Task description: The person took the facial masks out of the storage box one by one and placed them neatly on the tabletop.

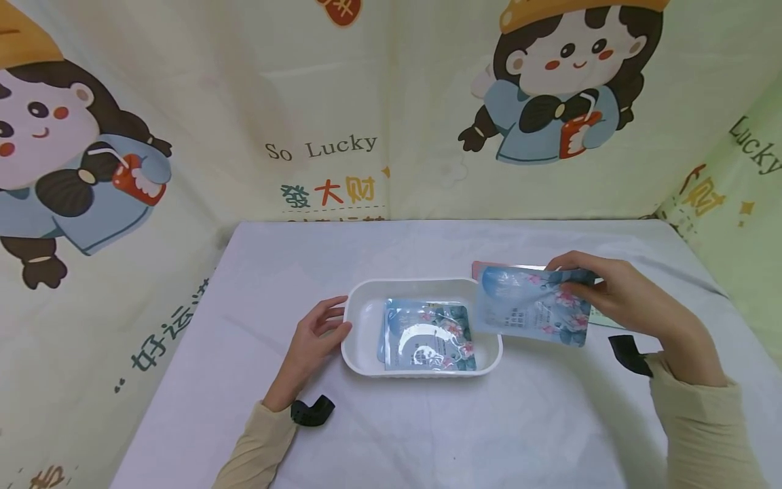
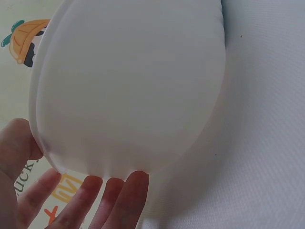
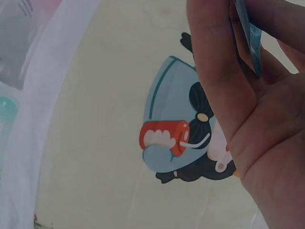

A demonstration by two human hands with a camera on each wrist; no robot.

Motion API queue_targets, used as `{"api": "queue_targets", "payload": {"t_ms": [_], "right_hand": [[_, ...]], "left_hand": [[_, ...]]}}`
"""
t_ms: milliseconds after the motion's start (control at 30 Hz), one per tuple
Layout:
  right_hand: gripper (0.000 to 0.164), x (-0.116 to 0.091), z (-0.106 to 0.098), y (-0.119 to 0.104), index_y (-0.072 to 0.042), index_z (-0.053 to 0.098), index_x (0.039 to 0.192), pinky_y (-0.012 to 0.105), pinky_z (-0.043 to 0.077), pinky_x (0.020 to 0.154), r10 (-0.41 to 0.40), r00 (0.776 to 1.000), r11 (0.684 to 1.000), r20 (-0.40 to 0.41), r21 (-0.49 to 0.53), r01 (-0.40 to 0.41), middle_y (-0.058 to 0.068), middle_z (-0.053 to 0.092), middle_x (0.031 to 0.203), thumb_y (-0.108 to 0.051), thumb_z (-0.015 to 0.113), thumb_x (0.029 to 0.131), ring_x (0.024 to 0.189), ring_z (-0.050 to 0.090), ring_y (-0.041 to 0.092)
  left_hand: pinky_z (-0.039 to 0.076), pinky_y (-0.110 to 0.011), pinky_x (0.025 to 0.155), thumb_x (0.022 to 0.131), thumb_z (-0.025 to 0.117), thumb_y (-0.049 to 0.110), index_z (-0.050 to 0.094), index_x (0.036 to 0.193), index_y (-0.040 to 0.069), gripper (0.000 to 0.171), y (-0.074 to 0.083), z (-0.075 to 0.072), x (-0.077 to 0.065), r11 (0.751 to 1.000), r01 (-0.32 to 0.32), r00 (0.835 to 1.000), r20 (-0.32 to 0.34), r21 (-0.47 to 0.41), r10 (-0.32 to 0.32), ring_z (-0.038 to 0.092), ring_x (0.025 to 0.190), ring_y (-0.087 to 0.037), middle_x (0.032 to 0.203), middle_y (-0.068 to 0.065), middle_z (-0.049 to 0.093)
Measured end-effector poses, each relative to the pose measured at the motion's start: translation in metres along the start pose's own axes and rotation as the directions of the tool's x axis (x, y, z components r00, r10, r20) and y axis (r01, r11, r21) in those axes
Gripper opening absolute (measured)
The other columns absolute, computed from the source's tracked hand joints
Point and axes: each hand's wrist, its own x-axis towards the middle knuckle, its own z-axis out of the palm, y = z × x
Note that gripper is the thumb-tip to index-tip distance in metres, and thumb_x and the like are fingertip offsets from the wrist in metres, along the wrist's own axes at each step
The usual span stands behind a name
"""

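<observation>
A white plastic tray (image 1: 421,286) stands on the table, with at least two flat blue floral sachets (image 1: 430,335) lying overlapped inside. My left hand (image 1: 319,336) touches the tray's left end. In the left wrist view, the thumb (image 2: 19,143) rests near the rim and the fingertips (image 2: 136,183) lie against the outer wall. Over the tray's right end, my right hand (image 1: 623,288) pinches another blue floral sachet (image 1: 531,305) by its upper right corner. Only a thin edge of that held sachet (image 3: 251,43) shows between the fingers in the right wrist view.
Behind the held sachet, a pink-edged packet (image 1: 477,269) and a pale green one (image 1: 601,318) partly show on the table. A white cloth (image 1: 379,435) covers the table. A printed curtain (image 1: 427,190) hangs along its back edge.
</observation>
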Motion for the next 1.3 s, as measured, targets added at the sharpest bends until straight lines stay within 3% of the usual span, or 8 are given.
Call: {"api": "queue_targets", "payload": {"t_ms": [300, 933, 1300], "right_hand": [[0.048, -0.013, -0.002, 0.011, -0.018, 0.06, 0.122, 0.016, 0.054, 0.07, -0.028, 0.999, 0.999, -0.026, -0.042, 0.027, -0.002, 0.062, 0.111, 0.009, 0.072, 0.084, 0.087, 0.057, 0.002], [0.047, -0.032, -0.003, 0.034, -0.018, 0.061, 0.119, 0.013, 0.051, 0.068, 0.009, 1.0, 0.999, -0.014, -0.05, -0.01, -0.003, 0.061, 0.106, 0.01, 0.072, 0.083, 0.084, 0.056, 0.001], [0.045, -0.026, 0.015, 0.042, -0.02, 0.063, 0.116, 0.013, 0.052, 0.073, -0.047, 0.999, 0.998, 0.004, -0.035, 0.047, -0.004, 0.064, 0.109, 0.007, 0.074, 0.082, 0.088, 0.059, 0.0]], "left_hand": [[0.056, -0.026, 0.084, 0.092, 0.072, 0.018, 0.055, 0.139, 0.019, 0.05, 0.0, -0.001, 0.0, 1.0, -0.016, 1.0, 0.001, 0.002, 0.016, 0.062, 0.117, -0.032, 0.132, -0.014, 0.06], [0.056, -0.029, 0.087, 0.093, 0.072, 0.02, 0.055, 0.138, 0.02, 0.048, 0.0, -0.002, 0.002, 1.0, 0.0, 1.0, -0.001, 0.011, 0.0, 0.063, 0.117, -0.031, 0.132, -0.014, 0.06], [0.057, -0.029, 0.087, 0.092, 0.073, 0.021, 0.055, 0.138, 0.02, 0.049, -0.003, -0.001, 0.001, 1.0, -0.011, 1.0, -0.003, 0.005, 0.011, 0.063, 0.117, -0.031, 0.131, -0.013, 0.06]]}}
